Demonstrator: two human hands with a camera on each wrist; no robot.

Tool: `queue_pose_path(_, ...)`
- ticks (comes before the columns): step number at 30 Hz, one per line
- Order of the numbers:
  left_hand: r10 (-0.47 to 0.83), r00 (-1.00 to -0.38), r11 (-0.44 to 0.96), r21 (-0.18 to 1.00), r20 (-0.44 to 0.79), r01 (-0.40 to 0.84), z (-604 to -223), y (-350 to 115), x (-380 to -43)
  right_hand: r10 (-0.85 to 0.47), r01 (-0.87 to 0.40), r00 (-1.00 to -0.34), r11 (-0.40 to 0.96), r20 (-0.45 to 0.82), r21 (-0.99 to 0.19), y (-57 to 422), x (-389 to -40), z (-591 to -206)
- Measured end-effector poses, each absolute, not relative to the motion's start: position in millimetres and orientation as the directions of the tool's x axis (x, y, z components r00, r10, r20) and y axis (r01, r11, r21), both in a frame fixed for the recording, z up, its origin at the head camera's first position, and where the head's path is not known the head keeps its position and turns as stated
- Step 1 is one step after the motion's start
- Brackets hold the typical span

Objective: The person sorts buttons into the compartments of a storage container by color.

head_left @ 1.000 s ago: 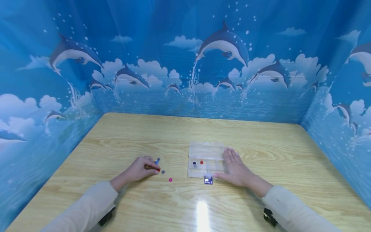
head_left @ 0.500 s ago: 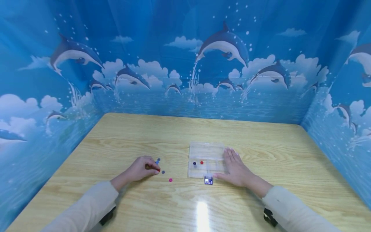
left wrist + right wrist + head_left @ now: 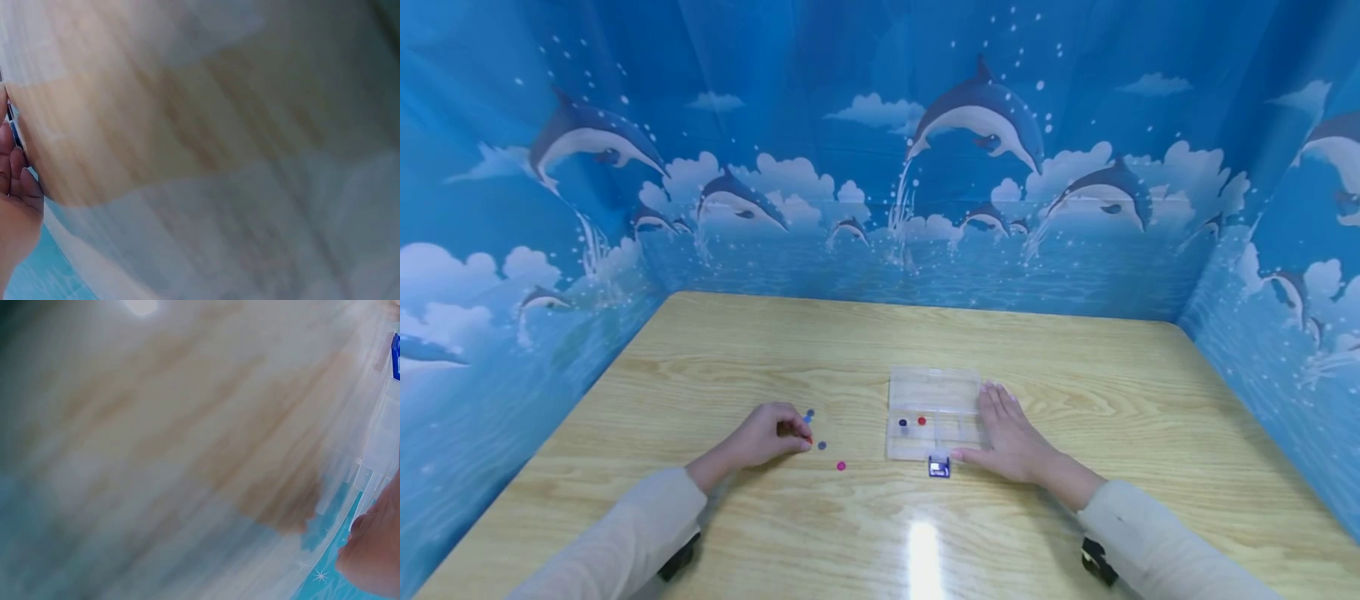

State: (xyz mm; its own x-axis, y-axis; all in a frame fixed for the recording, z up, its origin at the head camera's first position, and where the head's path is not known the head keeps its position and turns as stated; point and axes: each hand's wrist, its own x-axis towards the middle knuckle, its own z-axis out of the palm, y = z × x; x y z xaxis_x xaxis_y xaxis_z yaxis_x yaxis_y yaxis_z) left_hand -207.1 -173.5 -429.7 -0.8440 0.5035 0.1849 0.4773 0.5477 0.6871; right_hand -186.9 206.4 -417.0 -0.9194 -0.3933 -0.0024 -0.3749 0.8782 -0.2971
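Observation:
My left hand point(image 3: 769, 437) is left of centre on the table, its thumb and forefinger pinching a small red piece point(image 3: 809, 441) that the fingertips mostly hide. Close by lie small blue pieces point(image 3: 808, 417) and a grey-blue disc point(image 3: 822, 446); a pink disc point(image 3: 841, 467) sits nearer the front. My right hand point(image 3: 1009, 437) rests with straight fingers along the right side of a clear compartment box point(image 3: 934, 390). Inside the box's left compartment are a dark blue piece point(image 3: 903, 422) and a red piece point(image 3: 922, 421). In the left wrist view, curled fingers point(image 3: 19, 172) show at the edge.
A small blue-framed square point(image 3: 939, 466) sits at the box's front edge, beside my right thumb. The wood-grain table point(image 3: 760, 333) is backed by a blue dolphin-print curtain point(image 3: 820, 200). Both wrist views are mostly blurred tabletop.
My left fingertips draw back slightly to the left, around the red piece. The right hand and the box stay where they are.

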Motion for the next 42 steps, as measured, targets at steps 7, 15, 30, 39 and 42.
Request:
queue_pose_path(7, 0.507, -0.841, 0.555, 0.676, 0.187, 0.485, -429.3, -173.8, -206.3, -0.398, -0.380, -0.918, 0.878, -0.003, -0.291, 206.3, -186.8, -417.5)
queue_pose_path(15, 0.521, -0.833, 0.557, 0.666, 0.184, 0.496, -428.1, -173.4, -206.8, -0.394, -0.376, -0.919, 0.878, -0.004, -0.295, 206.1, -187.3, -417.8)
queue_pose_path(30, 0.497, -0.847, 0.591, 0.643, 0.186, 0.488, -427.8, -173.5, -207.4, -0.395, -0.378, -0.918, 0.878, 0.000, -0.295, 206.4, -188.5, -418.7)
queue_pose_path(39, 0.471, -0.862, 0.592, 0.657, 0.188, 0.467, -425.8, -171.4, -207.7, -0.390, -0.374, -0.921, 0.880, 0.003, -0.294, 206.6, -188.4, -418.9)
queue_pose_path(42, 0.463, -0.867, 0.584, 0.671, 0.186, 0.456, -424.0, -169.8, -207.4, -0.391, -0.374, -0.921, 0.880, 0.002, -0.293, 206.7, -188.5, -419.1)
